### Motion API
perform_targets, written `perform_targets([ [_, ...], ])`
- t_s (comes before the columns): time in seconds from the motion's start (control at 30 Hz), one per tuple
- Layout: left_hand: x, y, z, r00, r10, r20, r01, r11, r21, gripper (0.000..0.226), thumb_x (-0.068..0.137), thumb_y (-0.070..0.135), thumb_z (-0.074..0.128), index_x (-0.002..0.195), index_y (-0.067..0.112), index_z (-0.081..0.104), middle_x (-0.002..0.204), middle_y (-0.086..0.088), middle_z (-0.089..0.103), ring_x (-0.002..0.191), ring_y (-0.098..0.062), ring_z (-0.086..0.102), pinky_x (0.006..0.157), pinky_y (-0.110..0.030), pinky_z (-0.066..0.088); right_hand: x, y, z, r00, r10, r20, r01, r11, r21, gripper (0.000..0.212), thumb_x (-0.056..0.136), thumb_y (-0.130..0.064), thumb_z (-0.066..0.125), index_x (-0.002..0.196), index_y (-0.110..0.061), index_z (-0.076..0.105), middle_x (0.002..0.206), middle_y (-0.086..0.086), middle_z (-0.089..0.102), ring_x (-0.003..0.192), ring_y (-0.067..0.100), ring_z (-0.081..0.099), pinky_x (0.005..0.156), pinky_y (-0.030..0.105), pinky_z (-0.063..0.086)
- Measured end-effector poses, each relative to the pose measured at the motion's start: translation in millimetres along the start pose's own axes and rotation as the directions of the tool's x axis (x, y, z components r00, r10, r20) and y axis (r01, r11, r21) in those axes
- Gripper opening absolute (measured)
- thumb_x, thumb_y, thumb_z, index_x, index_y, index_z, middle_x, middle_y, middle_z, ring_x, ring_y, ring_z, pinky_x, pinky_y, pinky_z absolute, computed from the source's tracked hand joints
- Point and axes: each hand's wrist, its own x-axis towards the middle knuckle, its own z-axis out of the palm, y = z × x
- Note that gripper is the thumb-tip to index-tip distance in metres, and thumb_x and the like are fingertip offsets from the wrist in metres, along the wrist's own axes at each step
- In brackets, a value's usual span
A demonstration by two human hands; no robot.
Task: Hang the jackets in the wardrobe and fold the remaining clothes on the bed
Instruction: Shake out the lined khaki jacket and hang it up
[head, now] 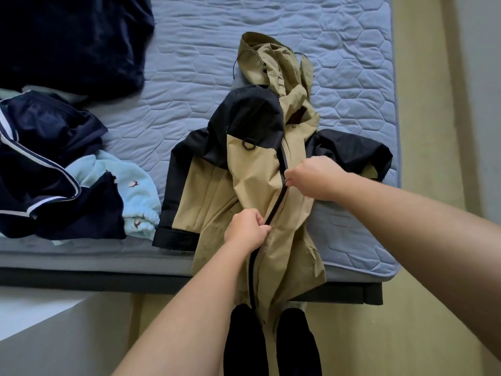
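The person's legs in dark trousers (271, 346) stand against the near edge of the bed (189, 63), with the hem of a tan and black hooded jacket (252, 169) hanging over that edge between them. The jacket lies front up near the bed's near right corner, its hood towards the far side. The left hand (248, 229) has its fingers curled round the fabric just beside the dark zipper (282, 194). The right hand (314, 177) pinches the zipper higher up with its fingertips pressed together. On the bed's left side lie a navy white-piped garment (40, 169), a pale blue fleece (135, 185) and a dark navy garment (67, 36).
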Motion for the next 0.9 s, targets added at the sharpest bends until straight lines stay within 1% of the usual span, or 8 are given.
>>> perform_targets([
  [0.07,3,5,-5,0.999,0.023,0.029,-0.023,1.0,0.003,0.015,0.085,0.031,0.066,0.082,0.022,0.056,0.093,0.001,0.061,0.089,-0.019,0.059,0.083,-0.038,0.053,1,1,-4,1.0,-0.003,-0.002,0.003,1.0,0.013,0.014,0.1,-0.028,0.04,0.093,-0.023,0.051,0.077,-0.002,0.048,0.065,0.02,0.044,0.06,0.03,0.034],
  [0.13,6,18,-10,0.998,0.067,-0.013,-0.068,0.996,-0.064,0.015,0.084,0.033,0.067,0.086,0.02,0.058,0.091,0.002,0.062,0.088,-0.018,0.059,0.081,-0.035,0.053,1,0,-5,1.0,-0.002,-0.004,0.002,0.999,0.041,0.017,0.101,-0.029,0.038,0.085,-0.024,0.041,0.078,-0.002,0.049,0.066,0.022,0.044,0.061,0.03,0.035],
  [0.23,12,38,-17,0.987,0.081,-0.137,-0.106,0.978,-0.181,0.017,0.084,0.03,0.066,0.073,0.021,0.057,0.08,0.005,0.061,0.081,-0.017,0.058,0.073,-0.032,0.051,3,1,-7,1.0,-0.008,0.004,0.008,1.0,0.024,0.013,0.101,-0.027,0.039,0.091,-0.024,0.047,0.081,-0.001,0.052,0.068,0.022,0.044,0.061,0.029,0.034],
  [0.33,11,38,-17,0.982,0.093,-0.163,-0.111,0.988,-0.105,0.023,0.087,0.028,0.064,0.068,0.022,0.052,0.077,0.004,0.06,0.077,-0.019,0.058,0.071,-0.034,0.052,8,4,-11,0.999,-0.054,-0.009,0.054,0.998,-0.028,0.016,0.1,-0.026,0.04,0.104,-0.023,0.056,0.072,-0.005,0.045,0.066,0.021,0.043,0.06,0.029,0.033],
  [0.47,7,8,-18,0.985,0.073,-0.157,-0.072,0.997,0.012,0.023,0.089,0.028,0.06,0.069,0.023,0.049,0.081,0.0,0.061,0.077,-0.022,0.058,0.071,-0.037,0.053,19,18,-26,0.996,-0.001,-0.089,0.003,1.0,0.013,0.017,0.1,-0.03,0.041,0.091,-0.02,0.052,0.085,0.003,0.059,0.08,0.029,0.06,0.062,0.031,0.034],
  [0.57,12,-5,-27,0.989,0.065,-0.136,-0.055,0.995,0.077,0.021,0.09,0.028,0.058,0.072,0.024,0.05,0.079,0.003,0.06,0.075,-0.018,0.058,0.069,-0.034,0.052,27,25,-32,0.994,0.01,-0.111,-0.009,1.0,0.008,0.019,0.1,-0.032,0.041,0.09,-0.02,0.051,0.091,0.006,0.063,0.085,0.03,0.063,0.06,0.031,0.036],
  [0.77,30,9,-49,0.999,0.051,0.005,-0.052,0.988,0.144,0.018,0.086,0.034,0.062,0.075,0.023,0.052,0.084,0.004,0.061,0.076,-0.014,0.057,0.065,-0.028,0.047,22,28,-33,0.99,0.045,-0.134,-0.032,0.995,0.096,0.022,0.101,-0.034,0.038,0.084,-0.021,0.044,0.071,-0.001,0.047,0.075,0.028,0.059,0.059,0.031,0.036],
  [0.9,36,44,-51,0.976,0.178,-0.123,-0.163,0.979,0.123,0.032,0.083,0.05,0.062,0.091,0.022,0.05,0.086,0.009,0.056,0.081,-0.014,0.056,0.064,-0.028,0.044,19,28,-39,0.984,0.019,-0.18,0.002,0.993,0.116,0.021,0.1,-0.035,0.038,0.083,-0.023,0.041,0.073,-0.002,0.048,0.071,0.024,0.054,0.06,0.03,0.036],
])
